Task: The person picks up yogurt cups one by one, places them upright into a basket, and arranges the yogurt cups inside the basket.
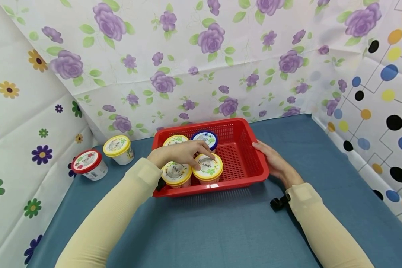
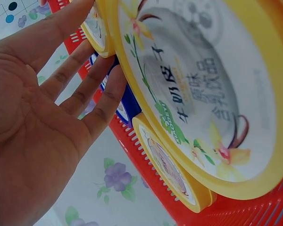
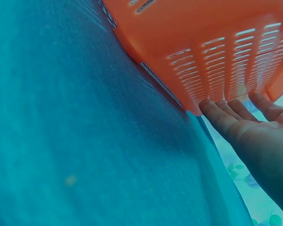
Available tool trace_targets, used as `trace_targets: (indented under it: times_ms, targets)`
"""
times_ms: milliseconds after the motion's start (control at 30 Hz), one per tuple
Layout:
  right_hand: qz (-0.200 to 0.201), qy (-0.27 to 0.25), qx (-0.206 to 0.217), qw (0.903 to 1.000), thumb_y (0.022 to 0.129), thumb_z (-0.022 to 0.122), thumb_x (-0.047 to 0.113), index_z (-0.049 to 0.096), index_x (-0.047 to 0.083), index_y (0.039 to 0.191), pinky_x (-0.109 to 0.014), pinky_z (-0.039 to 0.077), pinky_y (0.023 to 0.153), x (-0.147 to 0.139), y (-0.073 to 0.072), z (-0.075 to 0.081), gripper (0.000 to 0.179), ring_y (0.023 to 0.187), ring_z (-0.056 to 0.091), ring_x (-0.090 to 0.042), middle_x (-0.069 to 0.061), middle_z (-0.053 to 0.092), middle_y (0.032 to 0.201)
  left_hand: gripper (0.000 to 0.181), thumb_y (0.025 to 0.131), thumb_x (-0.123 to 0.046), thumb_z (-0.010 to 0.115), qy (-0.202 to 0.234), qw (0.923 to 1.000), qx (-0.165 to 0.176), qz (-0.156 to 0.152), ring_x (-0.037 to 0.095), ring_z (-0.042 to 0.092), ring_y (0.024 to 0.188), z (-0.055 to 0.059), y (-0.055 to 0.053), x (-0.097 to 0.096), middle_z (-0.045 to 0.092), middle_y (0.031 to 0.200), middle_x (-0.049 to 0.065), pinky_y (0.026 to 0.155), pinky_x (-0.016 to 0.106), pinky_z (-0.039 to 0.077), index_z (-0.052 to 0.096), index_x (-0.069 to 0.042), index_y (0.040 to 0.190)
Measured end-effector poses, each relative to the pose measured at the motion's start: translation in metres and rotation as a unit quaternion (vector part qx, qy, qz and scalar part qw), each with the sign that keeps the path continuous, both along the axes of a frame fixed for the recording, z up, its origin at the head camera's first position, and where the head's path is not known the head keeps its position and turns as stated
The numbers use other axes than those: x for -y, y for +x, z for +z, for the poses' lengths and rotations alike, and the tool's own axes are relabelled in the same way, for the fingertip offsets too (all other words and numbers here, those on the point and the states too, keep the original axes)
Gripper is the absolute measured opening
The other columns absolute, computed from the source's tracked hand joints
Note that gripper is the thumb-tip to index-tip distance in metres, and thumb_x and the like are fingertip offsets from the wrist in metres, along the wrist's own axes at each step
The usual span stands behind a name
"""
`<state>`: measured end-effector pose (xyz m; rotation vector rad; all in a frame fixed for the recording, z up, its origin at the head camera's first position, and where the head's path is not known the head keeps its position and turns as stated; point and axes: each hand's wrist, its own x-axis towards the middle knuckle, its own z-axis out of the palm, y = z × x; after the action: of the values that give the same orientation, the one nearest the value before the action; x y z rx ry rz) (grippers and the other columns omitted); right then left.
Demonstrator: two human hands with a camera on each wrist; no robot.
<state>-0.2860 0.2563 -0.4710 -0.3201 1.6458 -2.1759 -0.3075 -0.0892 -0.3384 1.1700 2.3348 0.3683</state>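
A red plastic basket [image 1: 239, 158] with slotted walls holds several tubs at its left end. Three have yellow lids: one front left [image 1: 176, 173], one front right [image 1: 209, 171] and one at the back [image 1: 175, 139]. Beside the back one is a blue-lidded tub [image 1: 205, 138]. My left hand [image 1: 184, 152] is over the front right tub, thumb and fingertips at its lid; in the left wrist view its fingers look nearly straight. At the basket's right end, my right hand [image 1: 274, 160] touches the outer wall and rim. Straight fingers [image 3: 221, 115] show against that wall in the right wrist view.
Left of the basket on the blue cloth [image 1: 201, 223] stand a yellow-lidded tub [image 1: 118, 149] and a red-lidded tub [image 1: 89, 164]. A flowered sheet [image 1: 174, 74] rises behind, with patterned sheets on both sides. A black strap device [image 1: 279, 203] is on the right wrist.
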Motion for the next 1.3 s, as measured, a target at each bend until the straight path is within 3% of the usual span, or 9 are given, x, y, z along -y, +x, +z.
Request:
trace_targets:
  times_ms: [567, 800, 1300]
  targets:
    - [0.010, -0.010, -0.008, 0.9999, 0.114, 0.041, 0.034, 0.026, 0.012, 0.164, -0.045, 0.061, 0.087, -0.0006, 0.0007, -0.0005, 0.056, 0.110, 0.071, -0.030, -0.025, 0.056, 0.141, 0.049, 0.093, -0.009, 0.078, 0.015, 0.9998, -0.009, -0.002, 0.029, 0.048, 0.135, 0.0037, 0.0003, 0.0018, 0.052, 0.147, 0.011, 0.111, 0.048, 0.044, 0.067, -0.015, 0.141]
    - [0.001, -0.001, -0.006, 1.0000, 0.114, 0.042, 0.036, 0.029, 0.015, 0.163, -0.046, 0.061, 0.086, 0.0006, 0.0007, 0.0006, 0.056, 0.111, 0.071, -0.030, -0.029, 0.052, 0.145, 0.050, 0.093, -0.009, 0.078, -0.006, 0.9999, -0.001, 0.012, 0.029, 0.045, 0.137, 0.0026, 0.0019, 0.0008, 0.050, 0.148, 0.009, 0.114, 0.046, 0.041, 0.068, -0.019, 0.141]
    - [0.010, -0.007, -0.010, 0.9999, 0.113, 0.042, 0.036, 0.025, 0.013, 0.165, -0.046, 0.060, 0.088, -0.0003, -0.0018, -0.0011, 0.059, 0.113, 0.070, -0.030, -0.026, 0.052, 0.146, 0.049, 0.093, -0.009, 0.079, 0.000, 0.9998, -0.021, 0.004, 0.030, 0.048, 0.134, 0.0024, 0.0004, 0.0010, 0.051, 0.146, 0.011, 0.113, 0.046, 0.043, 0.068, -0.017, 0.141]
